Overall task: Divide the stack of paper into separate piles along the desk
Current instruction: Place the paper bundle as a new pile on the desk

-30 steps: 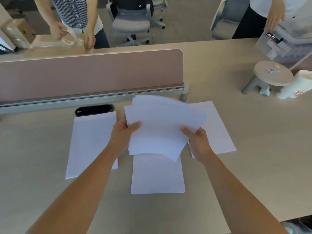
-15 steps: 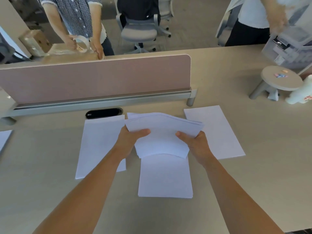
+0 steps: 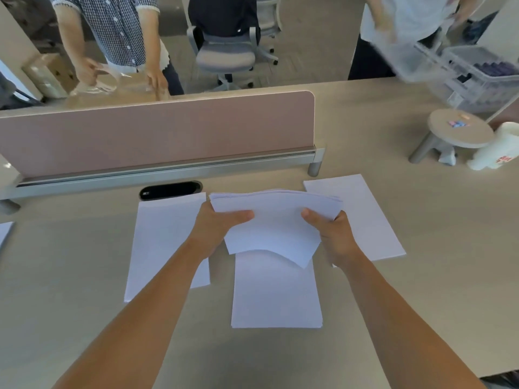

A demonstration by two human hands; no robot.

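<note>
Both hands hold the stack of paper (image 3: 276, 226) up over the desk (image 3: 421, 290), mid-frame. Left hand (image 3: 216, 228) grips the stack's left edge, thumb curled over the top sheet, fingers hidden underneath. Right hand (image 3: 331, 234) grips the right edge the same way, thumb on top. The stack bows upward in the middle, near edge sagging, sheets slightly fanned at the far edge.

Three piles lie flat on the desk:
- left pile (image 3: 163, 242), left of centre, partly under the left forearm
- middle pile (image 3: 276, 293), directly below the held stack, its far end covered by it
- right pile (image 3: 362, 217), right of centre, partly behind the right hand

A corner of another sheet (image 3: 4, 233) shows at the left edge of the frame.

A pink divider panel (image 3: 157, 133) runs across the upper half, with a black oval cable port (image 3: 170, 190) just in front of it. A small round stand (image 3: 460, 130) and a white container (image 3: 500, 147) sit at the upper right. Two people stand beyond the desk along the top of the frame.
</note>
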